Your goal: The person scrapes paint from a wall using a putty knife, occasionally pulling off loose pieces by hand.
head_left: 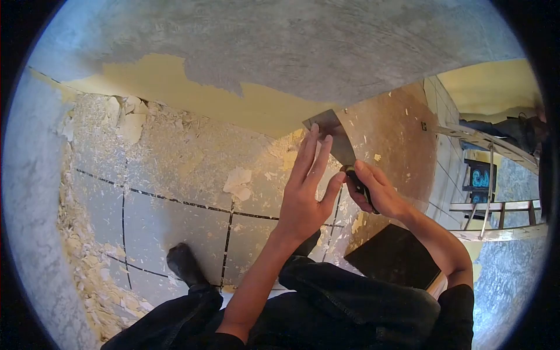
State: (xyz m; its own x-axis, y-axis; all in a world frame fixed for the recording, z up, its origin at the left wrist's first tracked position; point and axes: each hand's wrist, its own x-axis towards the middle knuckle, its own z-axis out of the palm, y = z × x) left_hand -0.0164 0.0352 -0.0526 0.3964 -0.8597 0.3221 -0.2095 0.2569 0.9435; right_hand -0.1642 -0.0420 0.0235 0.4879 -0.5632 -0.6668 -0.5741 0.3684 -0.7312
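My right hand [376, 189] is wrapped round the black handle of a scraper [341, 140] with a wide metal blade. The blade points up and left, near the lower edge of the wall. My left hand [306, 186] has its fingers stretched out, and its fingertips lie on or just over the blade. Ahead is a grey wall [291, 46] with a yellow patch [157, 81] showing along its lower part, the patch's border ragged.
Peeled flakes [238, 183] litter the tiled floor [175, 216], thickest along the left wall. A dark square object [394, 256] lies by my right knee. A ladder [496, 235] and a black item with blue markings [480, 178] are at the right. My foot [185, 263] is lower left.
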